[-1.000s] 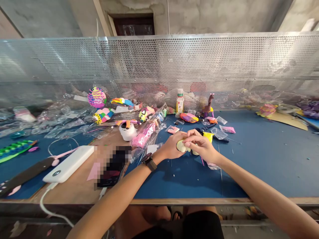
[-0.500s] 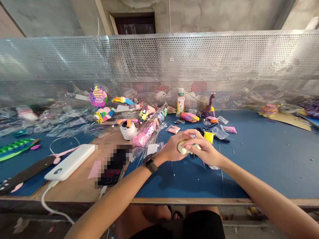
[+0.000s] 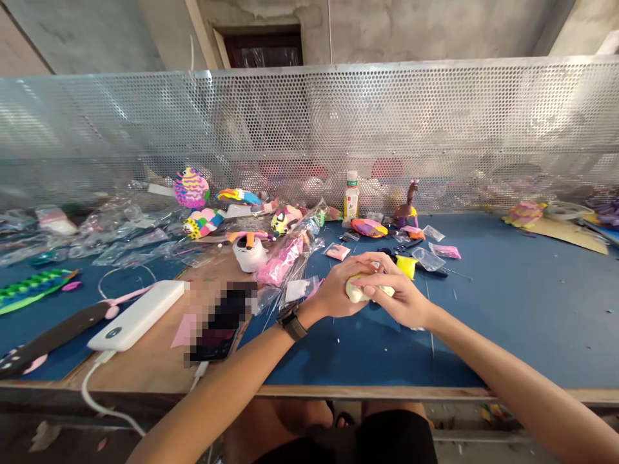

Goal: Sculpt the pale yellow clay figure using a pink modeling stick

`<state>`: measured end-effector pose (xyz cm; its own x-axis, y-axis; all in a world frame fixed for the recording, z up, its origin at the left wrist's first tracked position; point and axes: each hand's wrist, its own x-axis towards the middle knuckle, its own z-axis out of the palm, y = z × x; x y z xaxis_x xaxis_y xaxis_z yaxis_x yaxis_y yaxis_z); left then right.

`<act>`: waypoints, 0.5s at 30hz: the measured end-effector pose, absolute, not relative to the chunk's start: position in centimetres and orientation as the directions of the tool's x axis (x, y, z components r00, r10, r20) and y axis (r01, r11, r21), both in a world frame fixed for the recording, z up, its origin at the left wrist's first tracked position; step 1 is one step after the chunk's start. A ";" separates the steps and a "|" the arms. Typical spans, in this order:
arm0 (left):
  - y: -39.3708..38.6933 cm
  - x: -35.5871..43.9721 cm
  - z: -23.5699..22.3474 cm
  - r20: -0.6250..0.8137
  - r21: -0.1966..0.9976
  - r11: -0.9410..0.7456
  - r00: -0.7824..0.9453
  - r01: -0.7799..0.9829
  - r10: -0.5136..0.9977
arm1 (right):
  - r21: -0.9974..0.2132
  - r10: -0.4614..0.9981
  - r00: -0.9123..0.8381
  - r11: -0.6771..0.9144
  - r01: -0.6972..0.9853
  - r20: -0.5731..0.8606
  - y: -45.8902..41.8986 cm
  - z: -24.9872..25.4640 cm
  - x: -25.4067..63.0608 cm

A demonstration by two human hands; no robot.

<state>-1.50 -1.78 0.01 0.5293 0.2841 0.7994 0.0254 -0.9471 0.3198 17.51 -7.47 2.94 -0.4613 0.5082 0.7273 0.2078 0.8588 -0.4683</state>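
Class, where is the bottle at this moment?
In the head view, the bottle stands just right of centre, before the perforated screen, beyond the left hand.

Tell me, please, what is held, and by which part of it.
Pale-yellow clay: the left hand cups its left side; the right hand lays fingers across its middle.

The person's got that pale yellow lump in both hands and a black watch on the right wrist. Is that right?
Not quite: the head view shows the black watch on the left wrist, not the right. The pale yellow lump is indeed in both hands.
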 end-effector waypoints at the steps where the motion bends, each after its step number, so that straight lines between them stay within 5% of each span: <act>1: -1.8 -1.5 0.0 0.795 0.332 -0.943 0.531 0.023 0.293 | -0.456 0.499 -0.462 0.865 0.210 0.733 -7.6 3.0 17.5; 15: -1.9 -1.5 0.2 0.771 0.392 -0.919 0.535 0.030 0.346 | -0.343 0.414 -0.511 0.910 0.231 0.753 -7.8 3.2 18.3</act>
<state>-1.47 -1.93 0.17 0.5348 0.3463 0.7708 0.0297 -0.9193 0.3924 18.29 -7.83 3.22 -0.5114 0.4139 0.7531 0.2310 0.9103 -0.3435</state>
